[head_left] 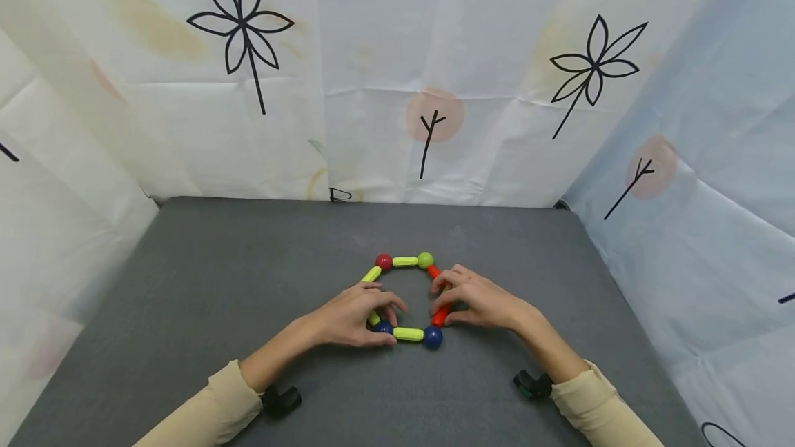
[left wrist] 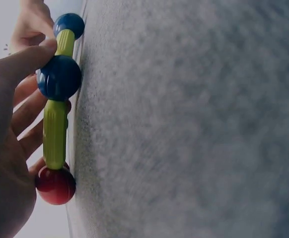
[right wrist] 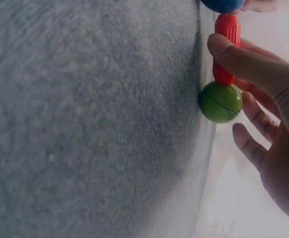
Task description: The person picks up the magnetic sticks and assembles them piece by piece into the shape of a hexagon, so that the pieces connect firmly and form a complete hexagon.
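Note:
Magnetic rods and balls form a closed ring on the table. My left hand [head_left: 354,316] lies over its left side, holding the near-left blue ball [left wrist: 60,78] between thumb and fingers. From that ball a yellow-green rod [left wrist: 55,134] runs to a red ball [left wrist: 55,185], hidden under the hand in the head view. On the right, my right hand [head_left: 481,299] pinches a red rod [right wrist: 226,49], thumb on the outside. This rod joins another blue ball [head_left: 433,336] to a green ball [right wrist: 221,102]. Between the blue balls lies a yellow-green rod [head_left: 408,334].
The ring's far side has a red ball [head_left: 384,262], a yellow-green rod [head_left: 405,261] and a light green ball [head_left: 425,260]. Everything lies on a dark grey table [head_left: 248,247]. White printed cloth [head_left: 373,54] hangs behind it and at both sides.

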`<state>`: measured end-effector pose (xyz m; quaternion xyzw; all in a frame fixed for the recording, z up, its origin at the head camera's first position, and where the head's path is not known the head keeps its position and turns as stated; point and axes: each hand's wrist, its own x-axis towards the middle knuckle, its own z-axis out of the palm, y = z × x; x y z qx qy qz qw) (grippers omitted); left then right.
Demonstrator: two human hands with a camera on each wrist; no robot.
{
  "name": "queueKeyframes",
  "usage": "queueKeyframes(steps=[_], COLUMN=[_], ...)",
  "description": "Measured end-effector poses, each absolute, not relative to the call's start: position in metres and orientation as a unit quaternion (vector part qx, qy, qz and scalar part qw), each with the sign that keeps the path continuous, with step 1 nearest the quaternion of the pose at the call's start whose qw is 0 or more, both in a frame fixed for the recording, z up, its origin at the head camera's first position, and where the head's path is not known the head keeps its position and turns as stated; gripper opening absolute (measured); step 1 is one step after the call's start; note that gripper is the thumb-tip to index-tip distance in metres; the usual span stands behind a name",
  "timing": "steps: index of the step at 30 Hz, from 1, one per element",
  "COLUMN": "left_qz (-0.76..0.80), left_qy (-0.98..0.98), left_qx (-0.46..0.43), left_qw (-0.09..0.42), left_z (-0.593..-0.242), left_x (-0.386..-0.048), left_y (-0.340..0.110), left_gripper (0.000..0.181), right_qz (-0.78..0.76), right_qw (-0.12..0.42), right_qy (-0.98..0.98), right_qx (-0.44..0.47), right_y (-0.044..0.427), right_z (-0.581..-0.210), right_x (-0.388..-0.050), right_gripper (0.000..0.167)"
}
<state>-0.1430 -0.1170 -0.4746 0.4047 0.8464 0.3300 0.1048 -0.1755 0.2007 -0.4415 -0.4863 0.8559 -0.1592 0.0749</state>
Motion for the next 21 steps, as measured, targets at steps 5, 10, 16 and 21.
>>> queueKeyframes(steps=[5, 10, 16, 21], left_qz=[0.315, 0.301, 0.292, 0.32], left_qy=[0.857, 0.863, 0.867, 0.878], left_qx=[0.399, 0.395, 0.392, 0.351], left_qw=[0.083, 0.093, 0.093, 0.062], left_z=[-0.478, -0.477, -0.47, -0.468], left_x=[-0.142, -0.141, -0.145, -0.156], left_y=[-0.116, -0.116, -0.12, -0.13], left_gripper=[0.043, 0.047, 0.061, 0.095], right_qz=[-0.168, -0.207, -0.276, -0.245], right_qw=[0.079, 0.087, 0.133, 0.157], right_qy=[0.854, 0.864, 0.885, 0.905], right_qx=[-0.486, -0.452, -0.35, -0.309], right_y=[0.204, 0.208, 0.205, 0.195], right_z=[-0.442, -0.444, -0.444, -0.447], right_x=[-0.175, -0.172, -0.158, -0.152], right_gripper=[0.021, 0.037, 0.097, 0.128])
